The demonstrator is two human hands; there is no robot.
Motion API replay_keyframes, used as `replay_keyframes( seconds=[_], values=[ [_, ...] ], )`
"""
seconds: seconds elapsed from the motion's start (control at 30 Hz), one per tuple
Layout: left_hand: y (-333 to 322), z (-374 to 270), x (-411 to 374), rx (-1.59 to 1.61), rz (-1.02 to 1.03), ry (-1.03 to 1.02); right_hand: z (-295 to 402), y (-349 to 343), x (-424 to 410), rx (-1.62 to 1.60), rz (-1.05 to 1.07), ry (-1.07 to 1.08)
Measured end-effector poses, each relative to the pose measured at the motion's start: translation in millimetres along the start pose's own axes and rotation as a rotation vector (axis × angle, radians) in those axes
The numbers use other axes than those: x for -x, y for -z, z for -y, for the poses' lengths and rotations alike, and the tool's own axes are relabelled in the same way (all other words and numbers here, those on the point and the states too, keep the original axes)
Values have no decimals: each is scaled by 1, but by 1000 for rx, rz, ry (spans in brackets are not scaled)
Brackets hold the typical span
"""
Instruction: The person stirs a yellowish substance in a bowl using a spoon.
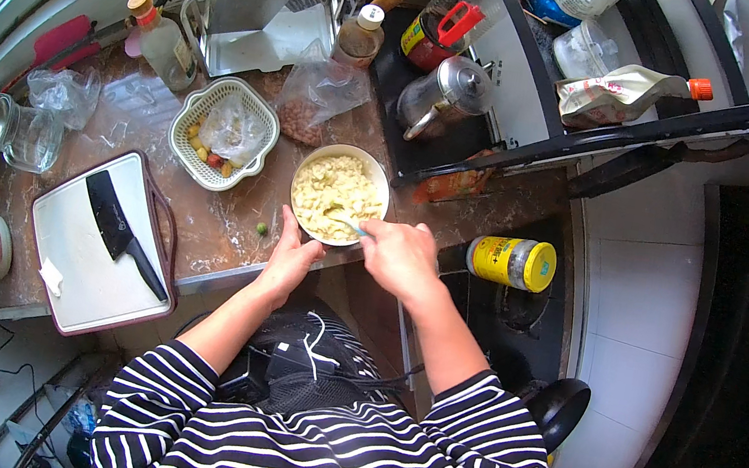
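Observation:
A white bowl [387, 185] stands at the front edge of the brown stone-look counter. Pale yellow, lumpy food like a mash [334, 188] fills much of it. My left hand [293, 251] rests against the bowl's near left side, with fingers and thumb spread along the rim. In my right hand [401, 256] is the light blue handle of a spoon [349, 224], whose head dips into the food near the bowl's front. A small green round item [262, 228] lies on the counter left of my left hand.
To the left, a black cleaver [112, 216] lies on a white cutting board [76, 284]. Behind are a colander basket [181, 140], a plastic bag of reddish nuts or beans [301, 120] and a metal pot [450, 93]. Right, a yellow-lidded jar [512, 262] stands near the stove [477, 322].

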State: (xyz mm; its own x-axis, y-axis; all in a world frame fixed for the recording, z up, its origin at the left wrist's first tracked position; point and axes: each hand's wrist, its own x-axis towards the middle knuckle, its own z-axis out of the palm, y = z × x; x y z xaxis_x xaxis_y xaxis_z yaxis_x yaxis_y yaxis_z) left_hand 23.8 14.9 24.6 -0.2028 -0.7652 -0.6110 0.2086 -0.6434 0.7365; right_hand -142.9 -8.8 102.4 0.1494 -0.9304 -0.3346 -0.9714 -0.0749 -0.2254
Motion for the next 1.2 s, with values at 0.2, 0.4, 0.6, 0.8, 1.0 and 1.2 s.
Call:
replay_keyframes(
  seconds=[0.2, 0.4, 0.6, 0.8, 1.0, 1.2],
  values=[
    [2, -1, 0, -46, 18, 51, -24, 49, 39, -72, -124, 73],
    [1, 2, -2, -34, 14, 30, -9, 5, 0, 13, -62, -22],
    [2, 1, -4, -41, 21, 45, -21, 23, -2, 8, -22, -2],
    [1, 2, -2, -24, 10, 3, -20, 57, 19, 125, 65, 114],
    [0, 3, -4, 23, -4, 37, 0, 15, -23, 180, 93, 143],
    [0, 6, -4, -28, -8, 11, -25, 61, 6, 157, 65, 188]
  ],
)
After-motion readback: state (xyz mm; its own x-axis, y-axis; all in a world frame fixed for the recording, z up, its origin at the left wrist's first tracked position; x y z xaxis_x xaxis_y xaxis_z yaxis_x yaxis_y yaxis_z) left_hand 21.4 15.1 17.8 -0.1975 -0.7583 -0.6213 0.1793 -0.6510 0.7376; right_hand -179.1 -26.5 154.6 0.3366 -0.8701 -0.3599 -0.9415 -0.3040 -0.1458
